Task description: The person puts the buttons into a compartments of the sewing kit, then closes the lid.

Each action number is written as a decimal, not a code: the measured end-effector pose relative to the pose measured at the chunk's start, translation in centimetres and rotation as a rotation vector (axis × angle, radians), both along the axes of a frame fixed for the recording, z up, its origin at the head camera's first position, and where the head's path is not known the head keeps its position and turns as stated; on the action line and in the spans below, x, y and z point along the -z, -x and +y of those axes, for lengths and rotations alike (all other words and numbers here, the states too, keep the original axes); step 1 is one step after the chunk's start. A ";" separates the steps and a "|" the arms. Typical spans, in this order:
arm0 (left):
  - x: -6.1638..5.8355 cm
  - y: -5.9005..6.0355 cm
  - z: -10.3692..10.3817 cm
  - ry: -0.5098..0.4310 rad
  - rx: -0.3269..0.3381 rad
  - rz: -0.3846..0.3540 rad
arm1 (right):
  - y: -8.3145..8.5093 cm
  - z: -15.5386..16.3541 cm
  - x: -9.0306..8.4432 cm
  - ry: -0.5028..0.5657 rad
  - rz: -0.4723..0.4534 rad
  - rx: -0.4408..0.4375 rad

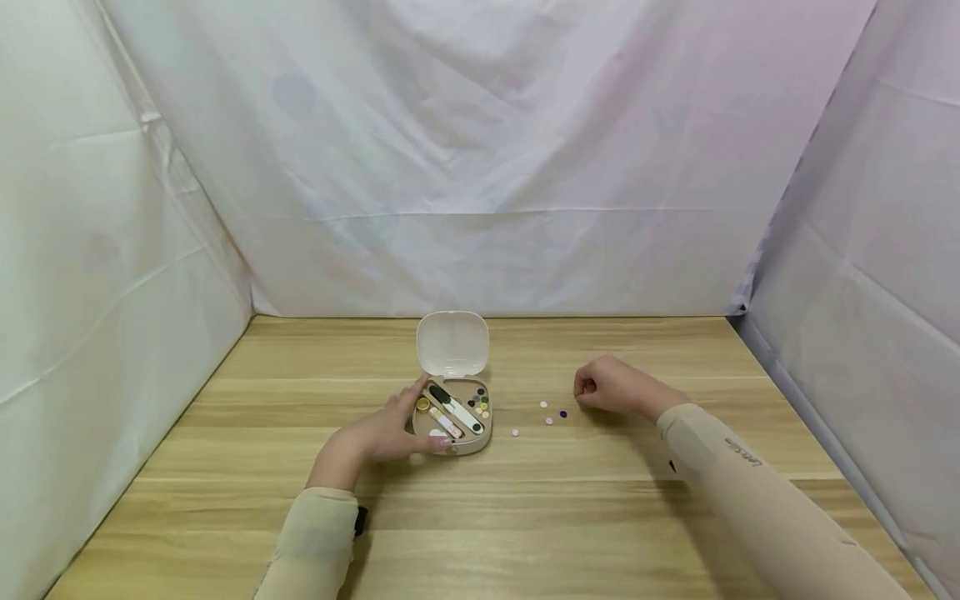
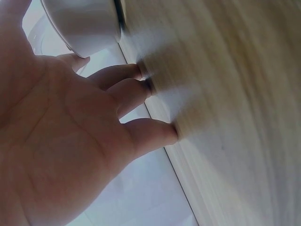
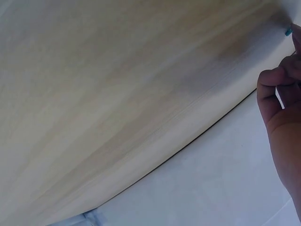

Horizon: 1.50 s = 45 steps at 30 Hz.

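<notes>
A small beige case (image 1: 468,440) sits open at the centre of the frame on a wooden desk (image 1: 600,517), its lid (image 1: 452,342) standing upright behind a tray of coloured buttons (image 1: 480,404) and slim tools (image 1: 453,408). The left hand (image 1: 382,433) cups the case's left side, fingers (image 2: 141,92) straight and slightly spread, fingertips on the desk in the wrist view, thumb along the near edge. To the right of centre, the right hand (image 1: 611,386) rests on the desk curled into a loose fist; what it pinches, if anything, cannot be told. A few loose buttons (image 1: 551,414) lie between case and fist, apart from both. White sheeting (image 1: 480,150) walls the desk on three sides.
</notes>
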State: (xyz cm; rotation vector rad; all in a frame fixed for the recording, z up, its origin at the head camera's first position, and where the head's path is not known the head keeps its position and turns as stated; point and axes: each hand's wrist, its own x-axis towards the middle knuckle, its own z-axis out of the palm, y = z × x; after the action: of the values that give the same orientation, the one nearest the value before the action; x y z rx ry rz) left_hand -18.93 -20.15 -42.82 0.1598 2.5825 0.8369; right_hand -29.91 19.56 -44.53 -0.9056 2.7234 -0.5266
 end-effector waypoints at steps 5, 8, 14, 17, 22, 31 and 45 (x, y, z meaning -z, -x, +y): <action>-0.3 -0.1 0.0 0.000 0.004 -0.003 | -0.1 0.2 0.2 -0.002 0.017 -0.022; -0.3 -0.2 0.0 0.000 0.003 0.002 | -0.1 0.3 0.3 0.015 0.009 -0.019; -0.3 -0.3 0.1 -0.011 -0.010 0.009 | -0.1 0.4 0.3 0.033 -0.018 0.001; -0.2 -0.3 0.1 -0.013 -0.014 0.010 | 0.0 0.4 0.4 0.030 -0.019 0.006; -0.1 -0.3 0.1 -0.014 -0.015 0.012 | 0.2 0.5 0.8 0.020 -0.005 0.014; -0.2 -0.4 0.1 -0.008 -0.019 0.008 | -0.2 -0.1 0.4 -0.032 0.026 0.022; -0.1 -0.3 0.1 0.002 -0.016 0.014 | -0.3 -1.1 -0.5 -0.043 0.025 0.072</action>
State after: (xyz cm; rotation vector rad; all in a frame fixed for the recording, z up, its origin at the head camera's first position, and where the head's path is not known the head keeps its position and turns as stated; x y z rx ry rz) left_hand -18.61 -20.06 -42.69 0.1452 2.6009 0.8415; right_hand -29.62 18.44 -44.05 -0.8112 2.7870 -0.4711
